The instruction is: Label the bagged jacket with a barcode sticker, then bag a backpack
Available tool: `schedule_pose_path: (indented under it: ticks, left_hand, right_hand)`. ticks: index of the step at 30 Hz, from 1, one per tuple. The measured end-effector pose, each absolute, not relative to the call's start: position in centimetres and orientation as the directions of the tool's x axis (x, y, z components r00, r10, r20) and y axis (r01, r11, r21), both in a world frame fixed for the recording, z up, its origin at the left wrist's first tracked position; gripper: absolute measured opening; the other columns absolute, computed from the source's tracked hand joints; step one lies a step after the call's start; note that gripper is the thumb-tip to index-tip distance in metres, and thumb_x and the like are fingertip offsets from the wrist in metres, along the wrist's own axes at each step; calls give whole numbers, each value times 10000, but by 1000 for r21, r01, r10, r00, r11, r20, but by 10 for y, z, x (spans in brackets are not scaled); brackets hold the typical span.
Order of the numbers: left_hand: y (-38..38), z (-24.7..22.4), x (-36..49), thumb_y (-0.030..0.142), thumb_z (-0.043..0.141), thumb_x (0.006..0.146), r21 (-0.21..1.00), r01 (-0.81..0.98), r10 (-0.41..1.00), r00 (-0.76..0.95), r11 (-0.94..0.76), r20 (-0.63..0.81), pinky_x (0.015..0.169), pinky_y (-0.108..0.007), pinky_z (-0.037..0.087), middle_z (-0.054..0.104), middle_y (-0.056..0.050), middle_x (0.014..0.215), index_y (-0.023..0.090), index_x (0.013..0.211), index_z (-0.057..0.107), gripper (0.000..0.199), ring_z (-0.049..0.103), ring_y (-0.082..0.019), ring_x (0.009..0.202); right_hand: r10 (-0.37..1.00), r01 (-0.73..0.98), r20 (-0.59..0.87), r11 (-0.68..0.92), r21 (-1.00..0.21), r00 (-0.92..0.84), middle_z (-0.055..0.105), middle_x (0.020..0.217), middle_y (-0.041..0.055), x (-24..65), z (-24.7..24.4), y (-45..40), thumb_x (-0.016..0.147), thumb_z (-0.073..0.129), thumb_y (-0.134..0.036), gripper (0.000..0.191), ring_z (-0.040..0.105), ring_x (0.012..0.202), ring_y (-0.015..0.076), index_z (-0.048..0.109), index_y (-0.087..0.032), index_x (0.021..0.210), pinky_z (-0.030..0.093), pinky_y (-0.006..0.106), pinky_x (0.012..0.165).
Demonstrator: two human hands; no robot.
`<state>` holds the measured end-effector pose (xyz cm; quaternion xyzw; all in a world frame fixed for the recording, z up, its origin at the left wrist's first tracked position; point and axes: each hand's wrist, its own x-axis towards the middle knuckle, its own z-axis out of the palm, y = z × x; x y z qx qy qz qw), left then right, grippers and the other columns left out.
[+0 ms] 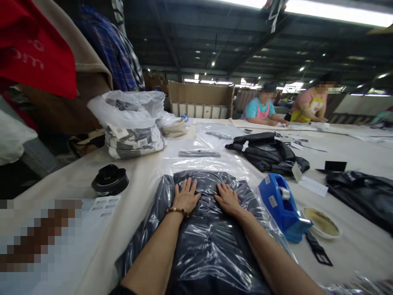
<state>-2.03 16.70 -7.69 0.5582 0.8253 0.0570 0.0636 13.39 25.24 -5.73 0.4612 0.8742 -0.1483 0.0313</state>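
A dark garment in a clear plastic bag (211,246) lies flat on the cloth-covered table, close to me. My left hand (186,197) rests palm down on its upper left part, fingers spread, a beaded bracelet at the wrist. Lying on the upper right part of the same bag is my right hand (227,199), also palm down with its fingers apart. Neither hand grips anything. The clear upper end of the bag stretches beyond my fingertips. Just right of the bag stands a blue tape dispenser (281,205).
Left: a black tape-like roll (109,180), a paper sheet (95,221) and a full plastic sack (132,127). Right: a round dish (321,222), a black buckled strap (319,250) and black garments (270,151). Two people work at the table's far side.
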Motion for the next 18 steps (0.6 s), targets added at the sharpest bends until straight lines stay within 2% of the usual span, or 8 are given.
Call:
schedule_pose_path:
  ticks: [3, 7, 10, 12, 13, 15, 17, 18]
  left_hand:
    - [166, -74, -21, 377, 316, 923, 217, 907, 931, -364, 360, -21, 1100, -562, 98, 89, -105, 1494, 169, 1421, 164, 560, 86, -261, 1377]
    - [162, -72, -19, 352, 342, 913, 306, 883, 928, -373, 356, -2, 1099, -570, 67, 102, -115, 1493, 160, 1414, 196, 555, 75, -265, 1378]
    - [158, -71, -17, 378, 388, 905, 393, 858, 933, -361, 332, 0, 1110, -554, 38, 104, -94, 1494, 184, 1405, 226, 560, 75, -248, 1380]
    - [158, -67, -18, 396, 417, 903, 460, 828, 931, -366, 322, 6, 1116, -544, 56, 132, -85, 1492, 194, 1394, 254, 555, 100, -239, 1377]
    - [159, -63, -19, 400, 439, 901, 494, 807, 926, -378, 323, 12, 1116, -543, 96, 185, -90, 1482, 194, 1369, 312, 527, 148, -241, 1368]
    - [160, -52, -26, 397, 455, 909, 561, 756, 905, -424, 338, 25, 1081, -509, 260, 412, -99, 1375, 177, 1228, 499, 390, 356, -241, 1280]
    - [157, -38, -40, 394, 438, 925, 616, 695, 864, -502, 371, 45, 954, -431, 434, 609, -74, 1117, 140, 1019, 610, 321, 549, -221, 1069]
    - [153, -32, -49, 392, 423, 933, 635, 665, 832, -551, 393, 62, 887, -392, 477, 639, -56, 1008, 130, 964, 619, 329, 589, -205, 974]
  right_hand:
    - [763, 795, -227, 561, -231, -605, 235, 1481, 134, 131, -36, 235, 903, 368, -354, 556, 195, 1361, 312, 261, -155, 1412, 221, 548, 1069]
    - [686, 723, -231, 661, -199, -690, 145, 1510, 94, 126, -23, 194, 923, 301, -449, 553, 97, 1378, 321, 220, -232, 1425, 128, 606, 1070]
    - [597, 663, -320, 732, -157, -735, 160, 1503, 73, 131, -34, 180, 941, 277, -366, 449, 102, 1370, 333, 332, -291, 1380, 152, 626, 1054]
    - [553, 613, -349, 785, -84, -756, 126, 1507, 14, 134, -46, 186, 928, 314, -291, 417, 68, 1368, 346, 394, -380, 1327, 155, 654, 1037]
    - [541, 593, -348, 804, -53, -765, 109, 1506, -9, 134, -53, 191, 920, 323, -273, 425, 58, 1369, 345, 394, -414, 1315, 152, 662, 1034]
    - [528, 568, -336, 823, -25, -780, 82, 1503, -29, 134, -64, 201, 911, 333, -276, 445, 52, 1370, 338, 355, -447, 1321, 148, 668, 1034]
    - [516, 555, -320, 831, -41, -795, 72, 1499, -32, 135, -72, 209, 904, 341, -308, 451, 44, 1370, 337, 327, -454, 1330, 136, 683, 1029]
    - [508, 550, -314, 834, -55, -802, 70, 1498, -35, 136, -75, 212, 900, 344, -326, 449, 38, 1369, 340, 327, -458, 1329, 128, 693, 1024]
